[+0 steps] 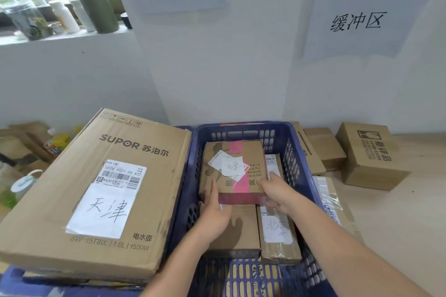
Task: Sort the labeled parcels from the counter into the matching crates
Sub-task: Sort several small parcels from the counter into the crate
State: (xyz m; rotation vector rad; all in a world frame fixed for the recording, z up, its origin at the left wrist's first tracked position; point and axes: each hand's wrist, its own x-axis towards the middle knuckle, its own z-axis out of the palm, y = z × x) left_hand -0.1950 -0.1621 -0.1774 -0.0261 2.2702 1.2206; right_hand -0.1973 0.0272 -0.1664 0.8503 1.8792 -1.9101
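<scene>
A brown parcel with a pink tape stripe and a handwritten white label (235,164) sits inside the blue crate (301,169). My left hand (213,207) grips its near left corner and my right hand (277,194) grips its near right corner. Below it in the crate lie a plain brown parcel (237,231) and a narrow labeled parcel (277,231). Another labeled parcel (274,164) shows partly behind my right hand. A large SUPOR carton with a handwritten label (96,190) rests on a second blue crate (14,279) to the left.
Several brown boxes (369,154) stand on the wooden counter (398,224) at the right, and a taped parcel (330,198) lies beside the crate. A paper sign (357,21) hangs on the white wall. Bottles and cardboard (58,142) crowd the far left.
</scene>
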